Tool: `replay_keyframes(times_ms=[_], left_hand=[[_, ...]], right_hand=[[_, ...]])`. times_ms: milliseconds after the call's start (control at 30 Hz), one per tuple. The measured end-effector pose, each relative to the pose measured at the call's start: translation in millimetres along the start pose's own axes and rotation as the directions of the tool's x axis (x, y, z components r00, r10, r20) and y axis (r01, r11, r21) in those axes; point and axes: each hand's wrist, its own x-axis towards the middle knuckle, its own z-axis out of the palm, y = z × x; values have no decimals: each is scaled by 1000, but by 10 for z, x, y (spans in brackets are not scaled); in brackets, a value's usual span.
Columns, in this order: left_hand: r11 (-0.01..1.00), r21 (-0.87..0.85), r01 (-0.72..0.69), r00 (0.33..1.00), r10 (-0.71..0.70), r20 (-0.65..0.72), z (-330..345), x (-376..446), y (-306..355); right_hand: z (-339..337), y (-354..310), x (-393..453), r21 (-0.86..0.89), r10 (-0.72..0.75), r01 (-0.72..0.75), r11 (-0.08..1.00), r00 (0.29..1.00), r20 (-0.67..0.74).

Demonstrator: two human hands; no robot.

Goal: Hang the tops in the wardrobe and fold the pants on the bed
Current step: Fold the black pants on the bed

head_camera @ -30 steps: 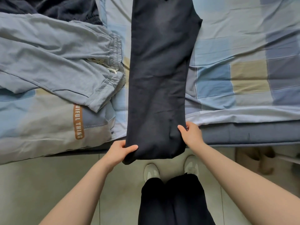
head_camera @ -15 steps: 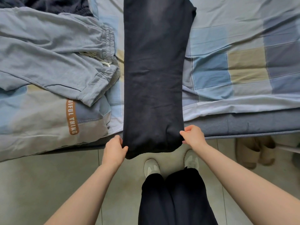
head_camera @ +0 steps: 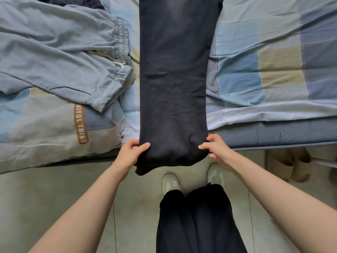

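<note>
The black pants (head_camera: 175,79) lie lengthwise across the bed (head_camera: 273,52), doubled leg on leg into one long dark strip, the near end hanging just off the mattress edge above the tiled floor (head_camera: 45,207).

Left hand (head_camera: 130,155) is on the near left corner: thumb on top of the cloth, fingers (head_camera: 144,145) curled under the edge, a proper pinch on the hem. Right hand (head_camera: 218,150) is at the opposite corner, but looser. Its fingers are stretched and spread, the tips touching the side of the fabric. It may be starting to close, though I can't see a real grip there; the lower fingers are tucked behind the cloth and hidden.

So this is the folding step, and by the look of it the start of the first lengthwise fold: hem end to be carried up toward the waist. The far end of the pants runs out of the top of the view, so how much length remains can't be judged.

What the next move calls for: the right hand needs a hold to match the left, then both corners lift together and travel away from the body, level, so the strip lands square on itself.

To the left, touching nothing dark, a grey-blue pair of drawstring pants (head_camera: 60,57) sprawls unfolded, waiting its turn, with a dark garment (head_camera: 73,0) peeking at the top edge. No wardrobe in view; the tops' side of the job can't be judged from here.
</note>
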Motion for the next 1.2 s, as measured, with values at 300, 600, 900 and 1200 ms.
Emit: replay_keyframes(times_ms=[300, 600, 900, 1200], left_hand=[[999, 34, 32, 984, -37, 174, 73, -124, 31], [991, -26, -131, 991, 132, 15, 93, -324, -278], [999, 37, 2, 997, -5, 77, -37, -352, -386], [988, 140, -62, 986, 39, 161, 92, -683, -368]], right_hand=[[-84, 63, -163, 36, -32, 26, 999, 981, 191], [-114, 142, -253, -7, -80, 86, 996, 947, 312], [-215, 218, -345, -136, -39, 68, 988, 977, 209], [-273, 414, -731, -196, -94, 150, 969, 959, 269]])
